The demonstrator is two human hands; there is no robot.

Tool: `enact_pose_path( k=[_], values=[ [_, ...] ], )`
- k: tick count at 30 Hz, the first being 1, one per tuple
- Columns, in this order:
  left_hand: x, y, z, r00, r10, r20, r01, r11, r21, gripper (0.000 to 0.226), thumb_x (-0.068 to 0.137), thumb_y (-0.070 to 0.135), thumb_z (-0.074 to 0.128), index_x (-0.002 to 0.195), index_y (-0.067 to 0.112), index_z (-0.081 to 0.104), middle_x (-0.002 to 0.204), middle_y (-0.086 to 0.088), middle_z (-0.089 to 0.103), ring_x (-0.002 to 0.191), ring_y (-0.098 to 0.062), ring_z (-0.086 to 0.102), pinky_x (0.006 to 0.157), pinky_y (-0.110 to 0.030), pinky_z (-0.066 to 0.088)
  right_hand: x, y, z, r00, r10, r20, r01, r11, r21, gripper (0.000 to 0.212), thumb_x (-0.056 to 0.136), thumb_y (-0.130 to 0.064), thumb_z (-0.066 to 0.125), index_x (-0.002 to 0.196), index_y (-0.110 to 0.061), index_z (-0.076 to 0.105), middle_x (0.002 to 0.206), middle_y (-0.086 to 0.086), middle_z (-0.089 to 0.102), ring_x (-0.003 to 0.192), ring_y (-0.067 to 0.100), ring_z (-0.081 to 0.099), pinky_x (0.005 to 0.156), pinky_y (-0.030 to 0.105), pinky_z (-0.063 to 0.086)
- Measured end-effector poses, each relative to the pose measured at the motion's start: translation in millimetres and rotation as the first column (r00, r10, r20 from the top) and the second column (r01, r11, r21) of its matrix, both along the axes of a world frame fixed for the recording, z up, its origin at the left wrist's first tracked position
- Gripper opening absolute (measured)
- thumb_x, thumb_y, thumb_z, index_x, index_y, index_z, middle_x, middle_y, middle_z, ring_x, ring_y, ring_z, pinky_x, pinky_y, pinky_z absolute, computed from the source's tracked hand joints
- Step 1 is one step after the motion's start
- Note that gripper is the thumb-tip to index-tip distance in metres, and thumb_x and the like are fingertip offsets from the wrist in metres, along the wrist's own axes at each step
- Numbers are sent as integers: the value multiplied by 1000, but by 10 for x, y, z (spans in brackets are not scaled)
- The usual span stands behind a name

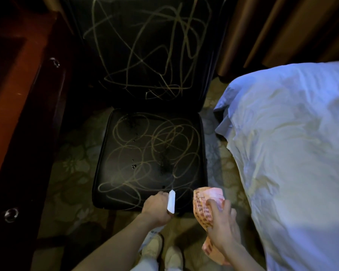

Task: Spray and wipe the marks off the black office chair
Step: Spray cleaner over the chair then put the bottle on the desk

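The black office chair [114, 173] stands in front of me, its seat and backrest [145, 45] covered in pale scribbled marks. Small droplets and wet patches dot the seat. My left hand [157, 207] grips a spray bottle whose white nozzle [171, 201] points over the seat's front edge. My right hand [222, 225] holds a bunched pink patterned cloth [204, 204] just off the seat's front right corner, above the floor.
A bed with pale blue bedding [292, 153] fills the right side, close to the chair. Dark wooden furniture with metal knobs [14, 133] lines the left. Patterned carpet [70, 184] lies beneath. My shoes [160, 251] show at the bottom.
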State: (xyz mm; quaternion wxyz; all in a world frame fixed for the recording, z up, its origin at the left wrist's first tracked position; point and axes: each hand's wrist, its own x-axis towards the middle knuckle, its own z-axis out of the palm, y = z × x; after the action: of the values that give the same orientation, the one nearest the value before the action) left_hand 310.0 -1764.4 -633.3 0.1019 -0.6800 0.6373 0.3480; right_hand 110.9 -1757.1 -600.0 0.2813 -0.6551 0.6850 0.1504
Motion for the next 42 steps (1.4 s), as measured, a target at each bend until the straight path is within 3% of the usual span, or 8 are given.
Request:
enact_pose_path(
  k=[5, 16, 21, 29, 38, 42],
  values=[
    [-118, 36, -14, 999, -37, -2, 37, 999, 0, 30, 87, 29, 53, 113, 13, 51, 114, -8, 56, 102, -28, 58, 84, -37, 49, -134, 98, -16, 1000, -11, 5, 11, 1000, 11, 67, 85, -25, 62, 136, -38, 20, 135, 5, 12, 115, 19, 31, 87, 22, 40],
    [350, 540, -148, 960, 279, -32, -276, 959, 67, 68, 85, 31, 66, 140, 16, 29, 137, -3, 40, 122, -19, 46, 97, -27, 42, 241, 135, -103, 999, 50, 0, -50, 998, 29, 69, 86, -25, 62, 137, -38, 17, 137, 6, 12, 120, 20, 31, 91, 23, 41],
    [703, 776, -139, 912, 410, 31, -411, 910, 54, 55, 89, 29, 60, 135, 14, 34, 135, -5, 41, 119, -20, 48, 96, -28, 42, 556, 121, -139, 988, 146, 39, -147, 989, 12, 64, 86, -24, 59, 136, -38, 20, 135, 6, 13, 117, 20, 32, 92, 25, 41],
    [1035, 998, -196, 906, 415, 84, -419, 907, 45, 50, 86, 31, 63, 130, 16, 43, 129, -3, 51, 117, -19, 51, 95, -28, 45, 921, 101, -188, 961, 260, 94, -264, 964, 32, 65, 87, -23, 60, 136, -38, 20, 137, 6, 11, 118, 21, 29, 89, 26, 40],
    [1044, 734, 39, 881, 470, -54, -473, 879, -64, 55, 82, 30, 65, 128, 15, 38, 123, -4, 43, 107, -21, 52, 85, -30, 47, 1061, -34, 50, 954, 292, 70, -295, 955, 39, 69, 86, -24, 61, 137, -38, 17, 136, 5, 9, 118, 20, 27, 89, 27, 44],
    [1016, 365, 376, 870, 479, -118, -492, 860, -137, 47, 82, 30, 65, 119, 16, 40, 115, -4, 46, 102, -20, 54, 81, -28, 46, 1070, -235, 392, 961, 272, 54, -273, 962, 16, 65, 86, -22, 58, 135, -37, 18, 134, 5, 13, 115, 21, 29, 88, 27, 41]
  ],
)
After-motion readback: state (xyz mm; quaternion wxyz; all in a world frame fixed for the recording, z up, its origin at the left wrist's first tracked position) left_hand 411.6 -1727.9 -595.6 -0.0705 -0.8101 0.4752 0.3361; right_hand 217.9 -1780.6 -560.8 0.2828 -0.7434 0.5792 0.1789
